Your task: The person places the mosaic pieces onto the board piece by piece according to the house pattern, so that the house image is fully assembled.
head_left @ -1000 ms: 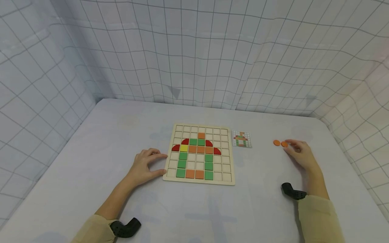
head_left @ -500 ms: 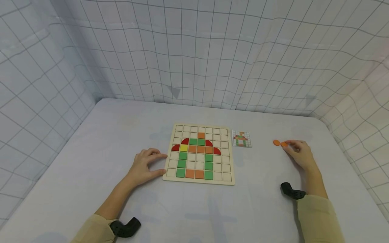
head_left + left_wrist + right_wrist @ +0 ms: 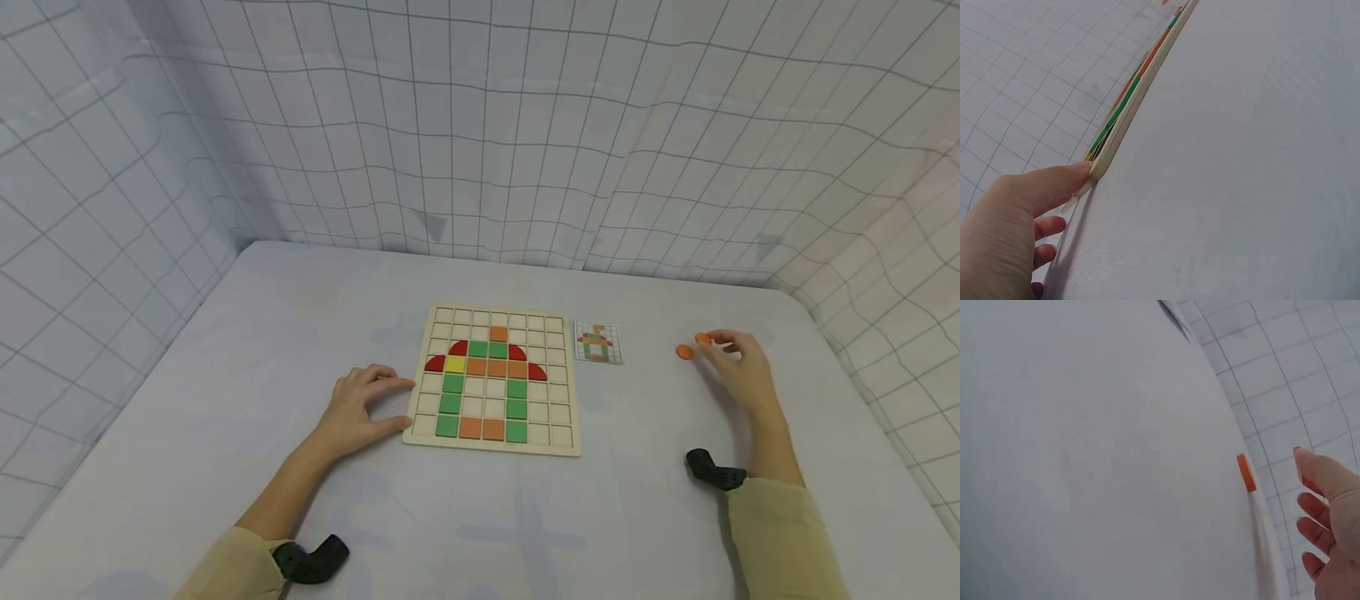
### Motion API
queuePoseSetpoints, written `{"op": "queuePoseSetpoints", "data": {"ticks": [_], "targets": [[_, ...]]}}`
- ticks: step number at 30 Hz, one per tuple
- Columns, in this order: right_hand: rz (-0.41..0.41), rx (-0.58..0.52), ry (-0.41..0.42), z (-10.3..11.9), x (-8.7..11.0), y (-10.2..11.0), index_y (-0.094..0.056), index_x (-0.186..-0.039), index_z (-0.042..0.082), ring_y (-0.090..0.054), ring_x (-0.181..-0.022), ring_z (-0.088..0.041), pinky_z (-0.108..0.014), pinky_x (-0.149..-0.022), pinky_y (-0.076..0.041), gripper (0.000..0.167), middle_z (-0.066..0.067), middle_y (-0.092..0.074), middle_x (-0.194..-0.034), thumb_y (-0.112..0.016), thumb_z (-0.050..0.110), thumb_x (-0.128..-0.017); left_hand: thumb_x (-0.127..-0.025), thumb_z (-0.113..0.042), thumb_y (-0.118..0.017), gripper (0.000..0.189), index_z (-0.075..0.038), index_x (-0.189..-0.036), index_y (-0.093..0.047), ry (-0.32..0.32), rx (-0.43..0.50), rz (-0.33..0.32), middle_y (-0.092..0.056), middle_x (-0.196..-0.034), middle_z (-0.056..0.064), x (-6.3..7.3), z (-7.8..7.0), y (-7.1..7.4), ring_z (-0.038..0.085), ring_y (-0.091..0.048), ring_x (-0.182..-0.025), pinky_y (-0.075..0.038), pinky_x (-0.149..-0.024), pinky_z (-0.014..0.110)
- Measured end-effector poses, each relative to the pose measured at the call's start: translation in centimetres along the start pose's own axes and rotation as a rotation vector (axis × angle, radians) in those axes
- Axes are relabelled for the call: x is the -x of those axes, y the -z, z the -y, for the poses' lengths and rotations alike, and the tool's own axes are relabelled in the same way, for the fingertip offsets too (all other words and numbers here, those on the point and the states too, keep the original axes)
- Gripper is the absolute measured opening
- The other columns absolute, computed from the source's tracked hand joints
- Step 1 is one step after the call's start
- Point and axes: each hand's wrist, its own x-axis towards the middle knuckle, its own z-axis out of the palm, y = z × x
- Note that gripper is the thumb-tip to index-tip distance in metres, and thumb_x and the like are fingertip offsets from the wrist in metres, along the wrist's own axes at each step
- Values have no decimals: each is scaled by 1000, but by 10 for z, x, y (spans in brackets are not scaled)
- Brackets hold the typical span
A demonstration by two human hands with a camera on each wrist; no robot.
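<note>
A pale board (image 3: 560, 413) with a grid of cells lies flat on the table. It bears green, orange and yellow square tiles and red quarter-round ones. The thumb and index finger of my left hand (image 3: 358, 410) touch its left edge, spread apart; in the left wrist view the thumb (image 3: 1063, 183) rests at a corner. Between thumb and fingertip, my right hand (image 3: 742, 373) pinches an orange disc (image 3: 702, 338), held just above the table. Another orange disc (image 3: 684, 352) lies nearby, seen nearly edge-on (image 3: 1246, 472) in the right wrist view.
A small pattern card (image 3: 598, 342) lies right of the board, printed with a similar coloured figure. White cloth with grid lines (image 3: 525, 150) hangs behind the table and at both sides. A black device (image 3: 309, 560) sits on each wrist.
My right hand has lifted the pinched orange disc off the table, a little away from the other disc. My left hand stays at the board's edge.
</note>
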Motion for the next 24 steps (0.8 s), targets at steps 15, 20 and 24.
{"op": "queuePoseSetpoints", "data": {"ticks": [15, 20, 24], "targets": [[15, -85, 246, 80, -33, -45, -56, -112, -3, -44, -97, -29, -40, -78, -31, 34, -19, -51, -109, -61, 21, -89, -67, -28, -78, 44, -13, -107, -67, 10, 8, 5, -55, -105, 6, 0, 0, 0, 26, -45, -95, -28, -77, 43], [87, -126, 300, 105, -38, -65, -57, -113, -1, -45, -99, -29, -45, -81, -32, 34, -17, -52, -111, -62, 21, -88, -67, -28, -78, 45, -13, -107, -67, 12, 8, 7, -55, -105, 6, 0, 0, 0, 26, -45, -96, -28, -77, 43], [155, -166, 302, 126, -42, -78, -56, -115, 1, -43, -102, -29, -47, -86, -32, 35, -16, -51, -114, -62, 23, -88, -67, -28, -78, 44, -13, -107, -67, 6, 6, 3, -55, -105, 6, 0, 0, 0, 26, -46, -95, -28, -77, 44]]}}
